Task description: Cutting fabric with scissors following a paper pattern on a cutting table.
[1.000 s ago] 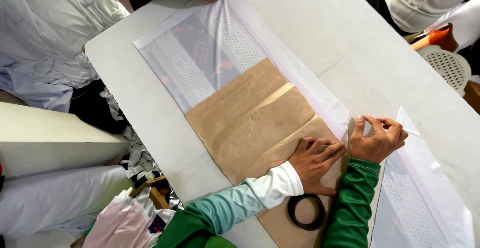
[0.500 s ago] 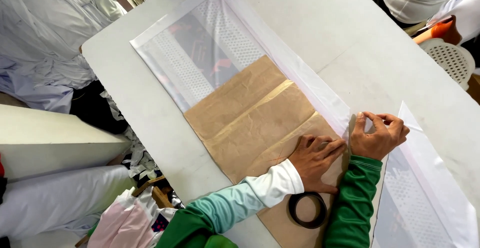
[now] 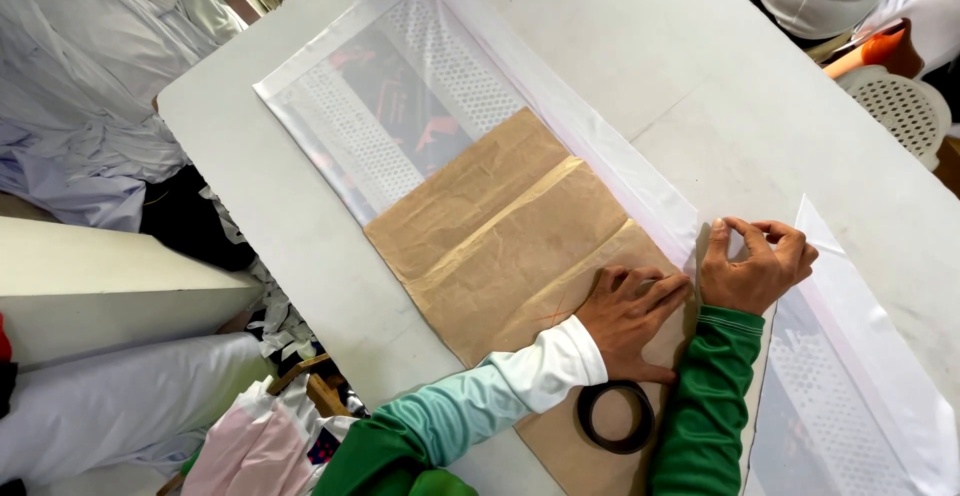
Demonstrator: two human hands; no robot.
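The left hand (image 3: pixel 630 321) lies flat on the brown paper (image 3: pixel 520 246), its fingers (image 3: pixel 665 291) spread a little and pressed down near the paper's edge at about three o'clock. Just beside it, the right hand (image 3: pixel 755 266) has thumb and forefinger drawn together, pinching the edge of the white fabric strip (image 3: pixel 620 161) where it meets the paper; its other fingers are curled in.

The brown paper is a creased, folded sheet lying slantwise across the white surface (image 3: pixel 700 56), running from the middle down toward six o'clock. Under it lies a long clear plastic-looking sheet (image 3: pixel 400 106) with white dotted bands and a dark printed pattern, stretching from eleven o'clock to five o'clock. A roll of black tape (image 3: pixel 613 416) rests on the paper at six o'clock, just beneath the left wrist and touching neither hand.

At nine o'clock, off the surface, white cloth (image 3: pixel 80 106) is heaped. At one o'clock stand a white plastic basket (image 3: pixel 905 106) and something orange (image 3: pixel 890 46).
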